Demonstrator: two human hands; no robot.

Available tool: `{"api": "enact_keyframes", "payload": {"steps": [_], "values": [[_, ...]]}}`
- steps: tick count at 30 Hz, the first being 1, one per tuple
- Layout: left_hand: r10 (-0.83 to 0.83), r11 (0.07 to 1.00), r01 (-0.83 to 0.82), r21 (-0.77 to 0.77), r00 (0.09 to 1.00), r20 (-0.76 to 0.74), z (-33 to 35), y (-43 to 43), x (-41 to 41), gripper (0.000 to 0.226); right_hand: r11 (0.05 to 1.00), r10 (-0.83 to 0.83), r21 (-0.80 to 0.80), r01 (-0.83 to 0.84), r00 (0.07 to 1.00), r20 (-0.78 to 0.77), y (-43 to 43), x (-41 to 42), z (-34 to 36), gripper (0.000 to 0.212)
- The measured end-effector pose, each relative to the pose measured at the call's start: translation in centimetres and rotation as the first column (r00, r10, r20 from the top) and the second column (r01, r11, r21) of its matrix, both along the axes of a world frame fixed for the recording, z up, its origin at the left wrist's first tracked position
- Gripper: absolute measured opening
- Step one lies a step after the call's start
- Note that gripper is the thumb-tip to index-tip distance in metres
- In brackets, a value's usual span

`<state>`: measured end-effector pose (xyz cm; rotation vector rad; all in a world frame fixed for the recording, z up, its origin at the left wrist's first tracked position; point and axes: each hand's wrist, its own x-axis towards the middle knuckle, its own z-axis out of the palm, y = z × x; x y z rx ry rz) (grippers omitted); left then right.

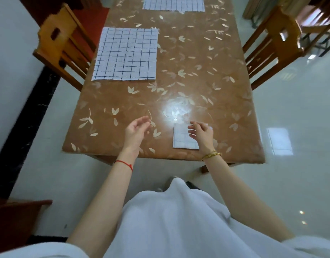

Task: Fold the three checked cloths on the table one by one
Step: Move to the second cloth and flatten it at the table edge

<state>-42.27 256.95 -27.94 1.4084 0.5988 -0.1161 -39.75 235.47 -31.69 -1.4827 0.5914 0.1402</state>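
A folded checked cloth (182,139) is seen by the near table (197,71) edge, right of centre, partly covered by the right hand (202,134) (fingers loose, nothing pinched; contact cannot be told). The left hand (136,130) is held over bare tabletop beside it, relaxed, empty. A flat cloth (126,54) lies at the left edge, well apart. A third cloth (173,3) is cut off at the far end.

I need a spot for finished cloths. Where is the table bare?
Bare: the right side beside the flat cloth, from the far cloth down to the folded cloth; also the near-left corner. Crowded: the near edge, around the left hand and right hand.
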Motion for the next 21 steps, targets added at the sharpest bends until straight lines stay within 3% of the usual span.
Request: {"api": "enact_keyframes", "payload": {"steps": [6, 13, 21], "values": [[-0.206, 0.978, 0.207, -0.009, 0.978, 0.006, 0.7, -4.0, 1.1, 0.024, 0.965, -0.262, 0.006, 0.262, 0.965, 0.011, -3.3, -4.4, 0.8, 0.022], [-0.457, 0.889, 0.457, -0.015, 0.889, 0.025, 0.8, -11.2, 1.3, 0.022, 0.853, -0.521, -0.013, 0.522, 0.852, 0.047, -9.6, -9.4, 0.4, 0.018], [-0.651, 0.758, 0.652, -0.027, 0.758, 0.041, 1.1, -22.1, 0.7, 0.025, 0.752, -0.659, 0.054, 0.657, 0.75, 0.061, -18.1, -13.2, 1.0, 0.019]]}}
